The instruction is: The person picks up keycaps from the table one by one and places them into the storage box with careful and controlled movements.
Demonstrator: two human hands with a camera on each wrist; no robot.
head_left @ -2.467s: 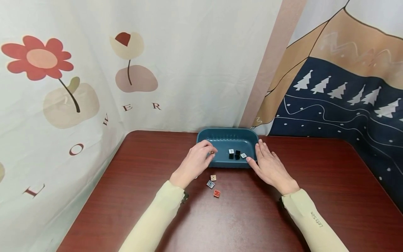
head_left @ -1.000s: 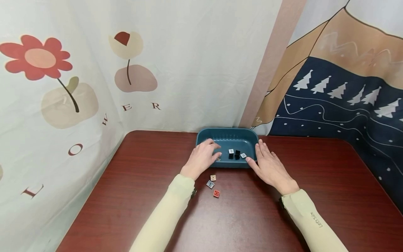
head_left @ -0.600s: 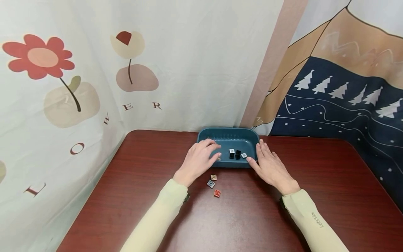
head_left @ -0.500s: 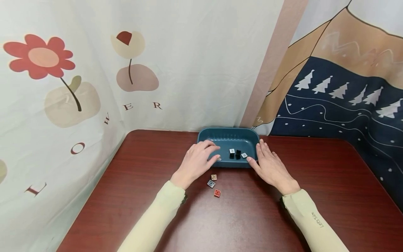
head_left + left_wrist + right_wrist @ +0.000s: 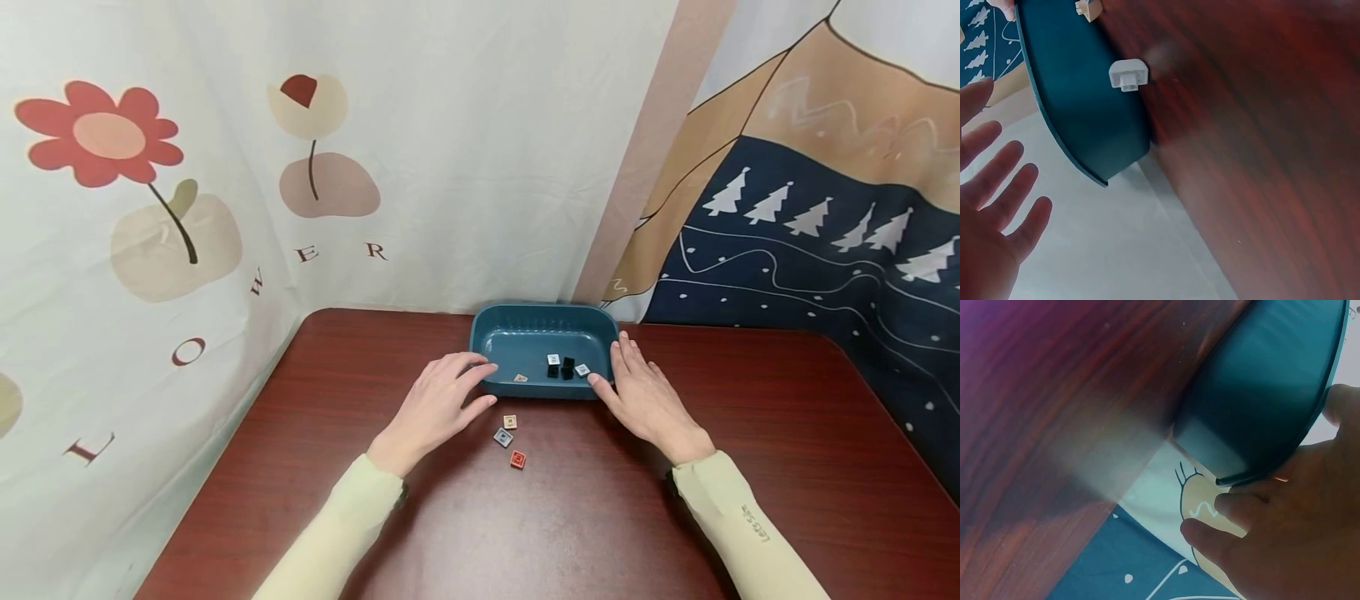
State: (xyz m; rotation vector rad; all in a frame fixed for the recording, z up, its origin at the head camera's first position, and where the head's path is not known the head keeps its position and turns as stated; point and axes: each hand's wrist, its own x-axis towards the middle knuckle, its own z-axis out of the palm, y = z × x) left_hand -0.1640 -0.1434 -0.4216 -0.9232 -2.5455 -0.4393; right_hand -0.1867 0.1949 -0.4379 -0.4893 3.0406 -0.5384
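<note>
- Drawn leftward out of the teal rectangular plastic tray (image 5: 551, 392) since half a second ago, the left hand (image 5: 431, 408) has spread fingers, holding nothing, by its front-left corner.
- Only the left wrist view shows a white plastic keycap (image 5: 1129, 75) beside the front wall; the left hand hides it from the head view.
- Nearby on the glossy red-brown desk (image 5: 615, 517) lie square grey-blue (image 5: 503, 437), beige (image 5: 510, 422) and red (image 5: 518, 459) keycaps; the left wrist view cuts off the beige one.
- Inside the tray's front edge, a tan keycap (image 5: 521, 379) is partly hidden.
- White and black keycaps (image 5: 553, 360) cluster rightward, count unclear.
- Straight-fingered, the right hand (image 5: 651, 400) touches the right edge; the right wrist view shows its thumb at the rim.
</note>
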